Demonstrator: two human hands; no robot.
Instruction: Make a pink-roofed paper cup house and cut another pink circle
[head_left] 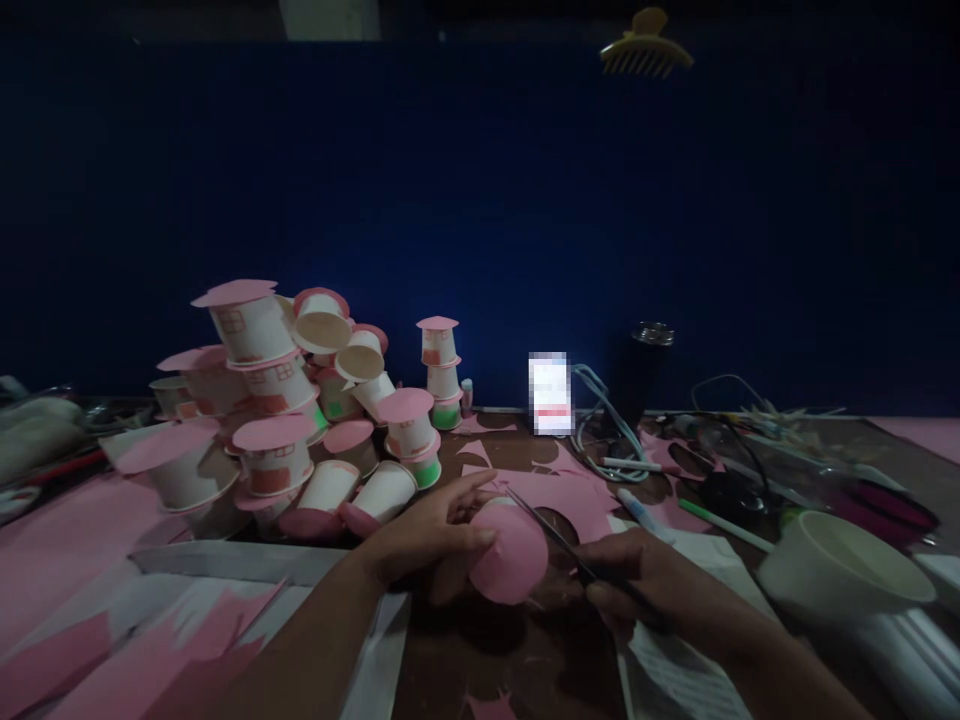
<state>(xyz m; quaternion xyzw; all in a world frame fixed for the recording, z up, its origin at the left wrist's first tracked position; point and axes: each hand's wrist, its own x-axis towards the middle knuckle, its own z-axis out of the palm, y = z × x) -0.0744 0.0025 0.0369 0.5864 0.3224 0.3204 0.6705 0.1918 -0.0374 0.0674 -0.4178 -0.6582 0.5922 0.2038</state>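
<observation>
My left hand (442,525) grips a round pink paper disc (508,560), its thumb on the front. A pale edge shows behind the disc's top; I cannot tell whether it is a paper cup. My right hand (622,580) is closed around dark-handled scissors (551,535). Their blades point up and left, past the right side of the disc; whether they touch it is unclear. Beneath the blades lies a pink paper sheet (592,495) with a round hole cut in it.
Paper cups with pink paper tops (270,450) are piled at left. A small cup stack (441,375), lit phone (550,395), coiled cable (592,430) and dark bottle (641,375) stand behind. A pale bowl-like cup (840,570) sits at right. Pink scraps (165,640) lie at left.
</observation>
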